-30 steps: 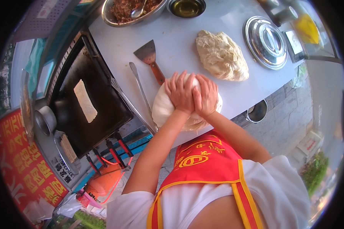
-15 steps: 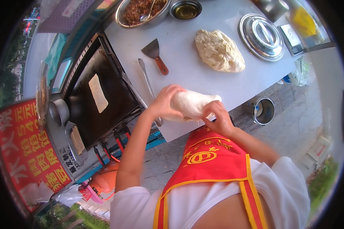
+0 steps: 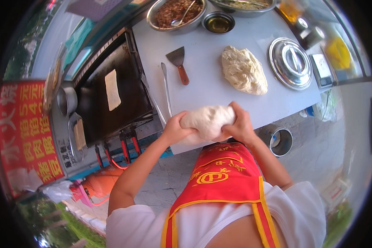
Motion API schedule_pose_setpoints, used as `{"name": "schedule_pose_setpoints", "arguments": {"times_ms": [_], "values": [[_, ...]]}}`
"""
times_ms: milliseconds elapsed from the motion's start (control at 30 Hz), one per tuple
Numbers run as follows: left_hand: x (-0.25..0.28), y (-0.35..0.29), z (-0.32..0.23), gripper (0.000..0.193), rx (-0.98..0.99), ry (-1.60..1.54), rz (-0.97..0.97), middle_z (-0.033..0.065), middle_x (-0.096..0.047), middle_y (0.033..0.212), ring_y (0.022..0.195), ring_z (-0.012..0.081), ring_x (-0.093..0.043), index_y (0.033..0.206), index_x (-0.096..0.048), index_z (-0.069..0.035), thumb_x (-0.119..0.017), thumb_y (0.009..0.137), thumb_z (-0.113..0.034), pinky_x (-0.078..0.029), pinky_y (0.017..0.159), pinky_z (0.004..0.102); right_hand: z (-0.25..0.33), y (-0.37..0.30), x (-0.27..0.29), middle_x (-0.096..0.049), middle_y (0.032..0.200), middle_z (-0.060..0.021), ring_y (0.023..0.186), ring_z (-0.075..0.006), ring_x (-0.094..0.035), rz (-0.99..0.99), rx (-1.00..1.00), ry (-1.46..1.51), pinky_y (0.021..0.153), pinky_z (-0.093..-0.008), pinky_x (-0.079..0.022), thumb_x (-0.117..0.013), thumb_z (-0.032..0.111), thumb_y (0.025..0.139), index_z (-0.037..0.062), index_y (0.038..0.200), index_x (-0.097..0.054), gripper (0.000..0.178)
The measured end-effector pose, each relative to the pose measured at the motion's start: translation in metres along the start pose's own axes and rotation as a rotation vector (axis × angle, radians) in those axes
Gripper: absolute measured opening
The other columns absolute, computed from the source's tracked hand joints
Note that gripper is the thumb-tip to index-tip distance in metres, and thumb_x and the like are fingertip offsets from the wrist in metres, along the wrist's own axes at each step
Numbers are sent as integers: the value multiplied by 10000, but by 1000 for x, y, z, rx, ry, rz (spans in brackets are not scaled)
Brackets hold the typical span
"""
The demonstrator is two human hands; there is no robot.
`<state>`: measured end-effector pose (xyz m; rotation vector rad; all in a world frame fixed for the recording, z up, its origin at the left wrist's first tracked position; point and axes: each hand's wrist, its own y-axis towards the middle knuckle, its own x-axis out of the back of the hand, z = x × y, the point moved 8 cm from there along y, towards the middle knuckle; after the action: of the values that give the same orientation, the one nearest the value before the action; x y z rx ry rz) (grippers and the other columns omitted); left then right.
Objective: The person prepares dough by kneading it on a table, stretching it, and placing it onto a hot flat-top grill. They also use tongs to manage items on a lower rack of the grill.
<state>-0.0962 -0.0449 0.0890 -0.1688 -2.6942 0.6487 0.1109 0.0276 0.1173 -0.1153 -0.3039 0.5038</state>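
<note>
Between my two hands I hold a smooth, pale lump of dough (image 3: 208, 120) over the near edge of the white worktop (image 3: 200, 53). My left hand (image 3: 177, 130) is wrapped round its left end. The right end is gripped by my right hand (image 3: 240, 125), thumb on the near side. Farther back and to the right lies a larger, rough mass of dough (image 3: 244, 71), apart from my hands. A scraper (image 3: 179, 65) with a wooden handle and a long thin metal rod (image 3: 166, 84) lie on the worktop beyond my left hand.
On the left, a black griddle (image 3: 97, 120) carries a flat strip of dough (image 3: 112, 90). Along the far edge stand a bowl of brown filling (image 3: 169, 12) and a small oil bowl (image 3: 219, 24). A metal lid (image 3: 290, 64) lies at right; a metal bucket (image 3: 282, 142) stands below.
My right hand has moved up round the right end of the dough, and my left hand has shifted lower on its end. The dough's shape has changed. The whole view has shifted and turned.
</note>
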Motion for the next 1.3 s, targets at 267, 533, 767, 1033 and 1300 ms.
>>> {"name": "schedule_pose_setpoints", "arguments": {"times_ms": [267, 533, 767, 1033, 1300], "values": [[-62, -12, 12, 594, 164, -1213, 2, 96, -506, 1317, 1255, 214, -443, 1353, -398, -18, -601, 815, -164, -326, 1068, 391, 106, 62, -17, -584, 870, -167, 823, -372, -592, 80, 492, -589, 721, -456, -483, -722, 143, 583, 54, 1014, -536, 478], [-25, 43, 25, 381, 3, -118, -457, 117, -528, 1312, 1211, 336, -488, 1241, -563, -110, -501, 880, -214, -353, 1003, 521, 49, 40, -56, -571, 1199, -200, 1190, -310, -492, 337, -64, -336, 1017, -473, -351, -647, 181, 798, 9, 1150, -558, 402], [-70, -17, 1, 455, -193, 359, -838, 122, -464, 1374, 1307, 376, -367, 1336, -482, -77, -429, 922, -260, -195, 1059, 604, -12, 18, -69, -424, 1379, -185, 1318, -413, -319, 63, 526, -700, 1108, -569, -145, -493, 341, 845, 2, 1276, -486, 548], [-16, 52, 16, 503, -176, 597, -862, 133, -505, 1310, 1209, 347, -447, 1346, -453, -54, -424, 892, -267, -280, 1012, 529, -20, 85, -87, -474, 1310, -148, 1258, -372, -375, 13, 551, -807, 1086, -531, -201, -502, 348, 814, 40, 1241, -513, 527], [4, 72, 28, 379, -22, 364, -786, 122, -565, 1201, 1101, 315, -511, 1236, -537, -109, -442, 933, -317, -355, 933, 468, -45, 143, -78, -593, 1134, -132, 1122, -321, -492, 85, 363, -351, 1027, -444, -310, -541, 363, 900, 74, 1075, -636, 351]]}}
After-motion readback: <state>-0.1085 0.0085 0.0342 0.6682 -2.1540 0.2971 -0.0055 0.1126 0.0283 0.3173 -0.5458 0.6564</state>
